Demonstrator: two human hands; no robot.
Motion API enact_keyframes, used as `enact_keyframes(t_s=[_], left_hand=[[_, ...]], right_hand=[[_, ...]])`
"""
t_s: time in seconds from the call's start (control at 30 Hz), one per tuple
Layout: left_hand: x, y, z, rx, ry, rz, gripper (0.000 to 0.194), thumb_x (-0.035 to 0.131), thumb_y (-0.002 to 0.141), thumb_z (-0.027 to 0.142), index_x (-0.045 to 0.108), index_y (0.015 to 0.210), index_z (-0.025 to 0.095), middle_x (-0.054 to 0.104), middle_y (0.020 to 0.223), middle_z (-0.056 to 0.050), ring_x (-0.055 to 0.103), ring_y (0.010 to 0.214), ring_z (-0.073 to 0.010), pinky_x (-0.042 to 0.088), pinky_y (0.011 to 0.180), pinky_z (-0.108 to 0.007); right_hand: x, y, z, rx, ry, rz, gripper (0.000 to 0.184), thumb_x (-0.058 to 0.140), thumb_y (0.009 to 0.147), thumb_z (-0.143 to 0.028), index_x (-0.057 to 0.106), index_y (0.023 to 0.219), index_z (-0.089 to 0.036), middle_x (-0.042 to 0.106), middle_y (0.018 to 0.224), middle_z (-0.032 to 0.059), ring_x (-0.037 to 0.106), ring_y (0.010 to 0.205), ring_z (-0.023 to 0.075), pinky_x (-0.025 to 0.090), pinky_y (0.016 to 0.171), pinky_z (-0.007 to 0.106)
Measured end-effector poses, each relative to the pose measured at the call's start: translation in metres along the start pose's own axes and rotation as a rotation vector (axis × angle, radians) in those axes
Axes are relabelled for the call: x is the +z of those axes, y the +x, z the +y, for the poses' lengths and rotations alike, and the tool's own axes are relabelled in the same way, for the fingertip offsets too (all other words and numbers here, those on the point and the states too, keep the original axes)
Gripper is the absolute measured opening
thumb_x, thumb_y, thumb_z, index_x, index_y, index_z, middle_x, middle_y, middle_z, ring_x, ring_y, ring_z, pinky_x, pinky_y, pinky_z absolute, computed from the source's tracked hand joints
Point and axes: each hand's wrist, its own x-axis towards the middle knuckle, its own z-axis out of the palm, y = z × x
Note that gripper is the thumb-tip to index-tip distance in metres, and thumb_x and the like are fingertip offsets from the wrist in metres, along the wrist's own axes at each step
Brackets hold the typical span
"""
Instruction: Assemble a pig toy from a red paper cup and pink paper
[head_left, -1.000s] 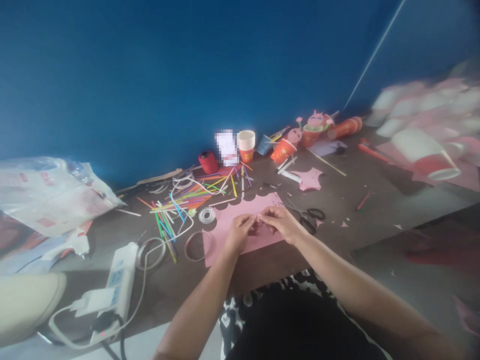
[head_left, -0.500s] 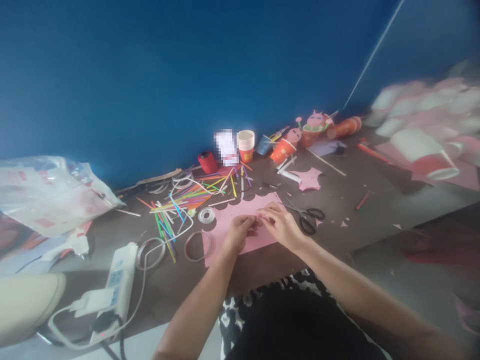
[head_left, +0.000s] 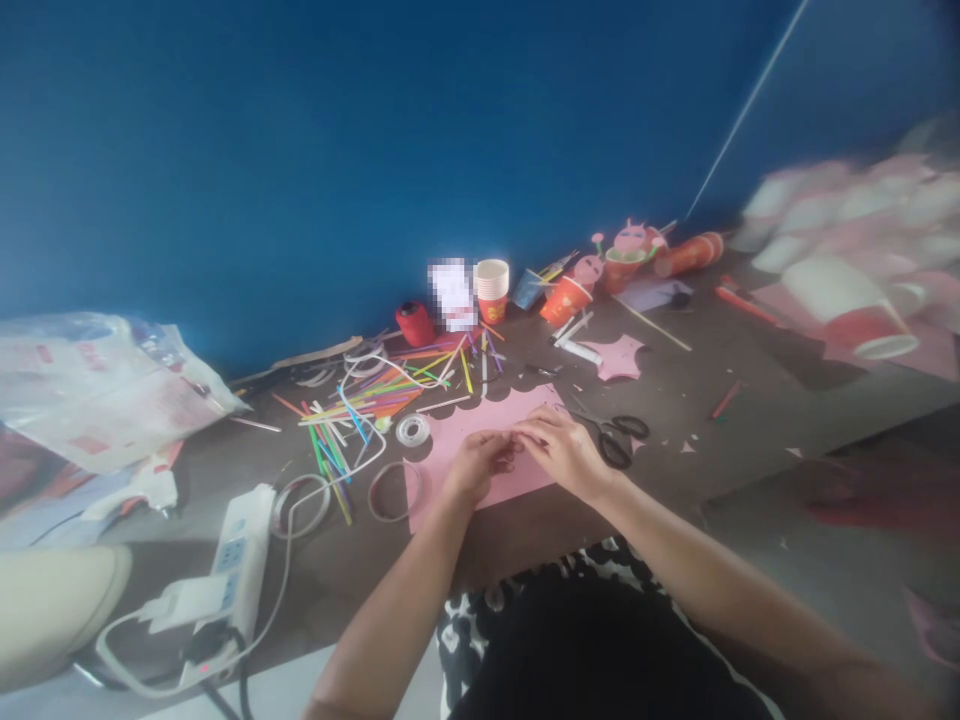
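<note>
Over a pink sheet (head_left: 442,465) with a scalloped far edge, my left hand (head_left: 480,462) and my right hand (head_left: 559,450) meet at the fingertips. Both are closed in a pinch. Whatever lies between the fingers is too small and too covered to name, though a hint of pink shows there. Black-handled scissors (head_left: 616,450) lie just right of my right hand. A white roll of tape (head_left: 412,431) sits at the sheet's far left corner, and a larger ring (head_left: 391,492) overlaps its left edge.
Coloured sticks (head_left: 375,395) are scattered behind on the left. A stack of paper cups (head_left: 493,290) and a red thread spool (head_left: 415,325) stand by the wall. Power strip (head_left: 244,560), glue gun (head_left: 154,487) and plastic bag (head_left: 105,385) are at left; white-and-pink cups (head_left: 840,300) pile at right.
My right hand has turned slightly and its fingers have drawn closer over the left fingertips. My left hand stays almost in place. The things on the table have not moved.
</note>
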Motion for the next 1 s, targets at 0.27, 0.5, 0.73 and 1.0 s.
enact_keyframes(t_s=[0.27,0.5,0.73,1.0], left_hand=[[0.0016,-0.0004,0.0022,-0.012,-0.010,0.004,0.032,0.076,0.061,0.039,0.068,0.072,0.010,0.066,0.066,-0.005,0.052,0.052,-0.0071,0.040,0.050,-0.019],[0.0019,-0.0002,0.0023,-0.018,-0.011,0.006,0.032,0.077,0.060,0.038,0.068,0.071,0.010,0.066,0.064,-0.005,0.051,0.051,-0.0066,0.039,0.049,-0.019],[0.0028,0.0001,0.0031,-0.028,-0.025,0.020,0.031,0.077,0.058,0.037,0.067,0.070,0.010,0.065,0.063,-0.005,0.050,0.049,-0.0065,0.039,0.048,-0.019],[0.0024,-0.0005,0.0029,-0.026,-0.019,0.019,0.031,0.077,0.058,0.036,0.067,0.071,0.010,0.066,0.066,-0.006,0.051,0.051,-0.0069,0.040,0.049,-0.019]], right_hand=[[-0.0009,0.0003,-0.0008,-0.048,-0.050,-0.008,0.021,0.047,0.090,-0.016,0.064,0.100,-0.021,0.066,0.092,0.0065,0.061,0.085,0.0174,0.048,0.078,0.031],[-0.0023,0.0012,-0.0015,-0.062,-0.087,-0.016,0.021,0.047,0.090,-0.017,0.065,0.100,-0.020,0.066,0.092,0.0059,0.060,0.085,0.0164,0.048,0.078,0.029],[-0.0024,0.0009,-0.0019,-0.078,-0.095,-0.021,0.020,0.047,0.090,-0.016,0.065,0.096,-0.020,0.066,0.090,0.0067,0.061,0.085,0.0173,0.048,0.077,0.030],[-0.0015,0.0019,-0.0029,-0.062,-0.077,-0.011,0.021,0.047,0.090,-0.016,0.065,0.100,-0.021,0.066,0.091,0.0064,0.061,0.086,0.0175,0.048,0.078,0.030]])
